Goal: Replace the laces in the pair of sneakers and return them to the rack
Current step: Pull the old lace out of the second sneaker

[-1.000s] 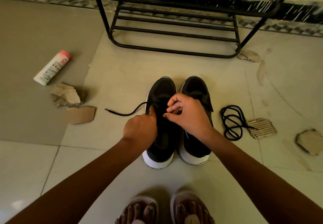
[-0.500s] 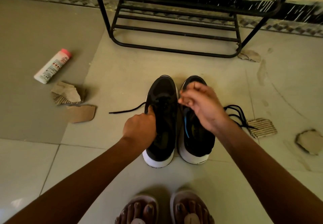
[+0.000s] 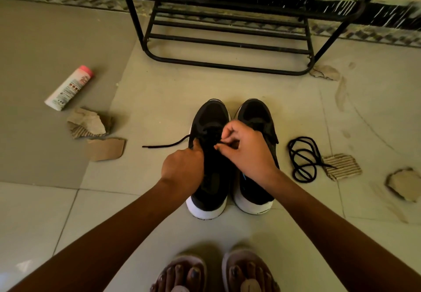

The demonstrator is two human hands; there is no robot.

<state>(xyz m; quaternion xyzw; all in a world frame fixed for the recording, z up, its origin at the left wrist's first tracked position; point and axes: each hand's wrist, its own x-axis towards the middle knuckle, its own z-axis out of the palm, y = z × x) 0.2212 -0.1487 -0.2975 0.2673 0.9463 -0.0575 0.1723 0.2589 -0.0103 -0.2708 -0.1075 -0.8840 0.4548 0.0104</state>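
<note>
Two black sneakers with white soles stand side by side on the floor, toes pointing away: the left sneaker (image 3: 210, 191) and the right sneaker (image 3: 255, 112). My left hand (image 3: 182, 168) grips the left sneaker's side at the eyelets. A black lace (image 3: 166, 145) trails out to the left from under its thumb. My right hand (image 3: 248, 148) pinches the lace over the left sneaker's tongue. A second black lace (image 3: 304, 158) lies coiled on the floor to the right. The black metal shoe rack (image 3: 227, 41) stands beyond the sneakers.
A white bottle with a pink cap (image 3: 69, 88) lies at the left. Torn cardboard scraps (image 3: 87, 123) lie left of the sneakers, and a corrugated piece (image 3: 344, 166) under the coiled lace. My sandalled feet (image 3: 214, 273) are at the bottom edge.
My right hand had lifted up and right, pulling the lace through; now it is back down over the left sneaker's tongue. The free lace end on the left has shortened slightly. Left hand stays put.
</note>
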